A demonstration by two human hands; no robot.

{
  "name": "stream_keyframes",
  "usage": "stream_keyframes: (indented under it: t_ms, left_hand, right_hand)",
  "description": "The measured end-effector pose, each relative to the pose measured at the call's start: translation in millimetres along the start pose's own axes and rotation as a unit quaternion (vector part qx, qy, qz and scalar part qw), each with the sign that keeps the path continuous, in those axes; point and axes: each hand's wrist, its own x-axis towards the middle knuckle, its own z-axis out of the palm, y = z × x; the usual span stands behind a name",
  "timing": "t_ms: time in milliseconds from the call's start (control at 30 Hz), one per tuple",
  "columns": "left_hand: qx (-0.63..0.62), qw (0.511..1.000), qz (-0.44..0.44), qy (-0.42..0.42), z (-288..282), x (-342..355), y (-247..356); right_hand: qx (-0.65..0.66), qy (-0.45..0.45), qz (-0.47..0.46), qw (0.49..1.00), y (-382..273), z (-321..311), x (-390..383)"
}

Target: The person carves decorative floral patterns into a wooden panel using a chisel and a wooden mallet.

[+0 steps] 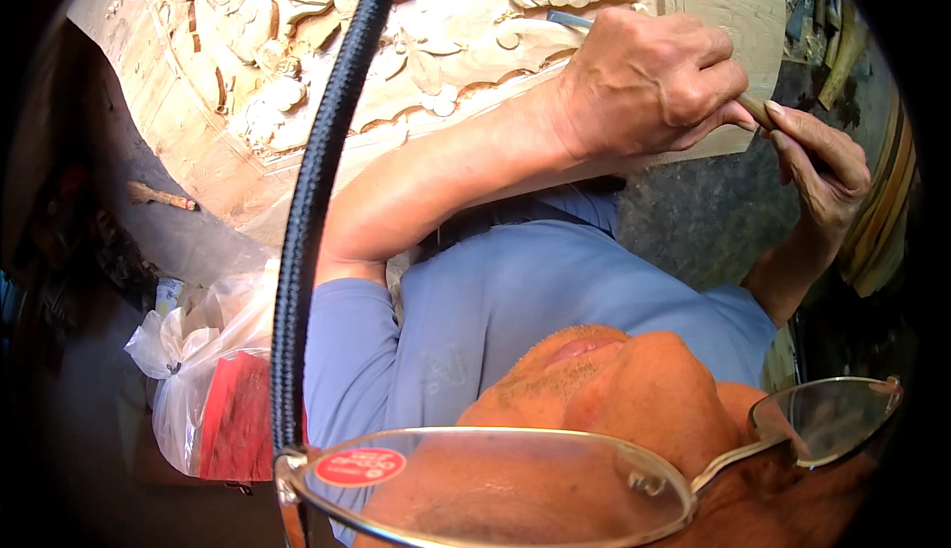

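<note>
A carving chisel [753, 108] is held between my two hands at the upper right, over the edge of a pale wooden panel [718, 13]. My left hand [654, 77] reaches across and is closed round the tool's middle. Its narrow metal blade shows beyond that hand, pointing left over the carving. The fingers of my right hand [820, 164] pinch the end of the brown handle. Raised relief of scrolls, leaves and rounded shapes covers much of the panel. Whether the blade tip touches the wood, I cannot tell.
Several long tools [832, 33] lie beyond the panel at the far right, with bent wooden strips [882, 211] nearer. At left are a short wooden stick [160, 195], a tied clear plastic bag [183, 350] and a red box [236, 419]. A black braided cord [327, 162] crosses the foreground.
</note>
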Motion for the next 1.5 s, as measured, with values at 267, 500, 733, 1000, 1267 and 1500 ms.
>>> stream_keyframes:
  t_ms: [267, 500, 733, 1000, 1267, 1500]
  left_hand:
    - [-0.044, 0.997, -0.019, -0.059, -12.7, 3.3, 5.6]
    - [-0.04, 0.997, -0.013, -0.06, -9.9, 1.8, 5.2]
    - [-0.029, 0.999, -0.013, -0.037, -5.4, -0.3, 3.7]
    - [-0.096, 0.994, -0.05, -0.023, -4.8, 8.7, 1.9]
    - [-0.106, 0.991, -0.072, -0.043, -7.7, 7.7, 2.2]
    - [-0.092, 0.991, -0.092, -0.033, -9.4, 9.9, 8.3]
  right_hand:
    - [-0.004, 0.034, 0.031, 0.999, -6.3, 7.0, -14.2]
    - [0.002, 0.043, 0.066, 0.997, -13.4, 8.0, -16.4]
    - [-0.009, 0.029, 0.053, 0.998, -11.0, 4.8, -12.7]
    - [-0.014, -0.058, 0.023, 0.998, 20.2, -25.1, 7.2]
    - [-0.014, -0.065, 0.045, 0.997, 23.4, -24.6, 6.3]
    - [0.02, -0.014, 0.089, 0.996, 21.6, -10.3, -3.1]
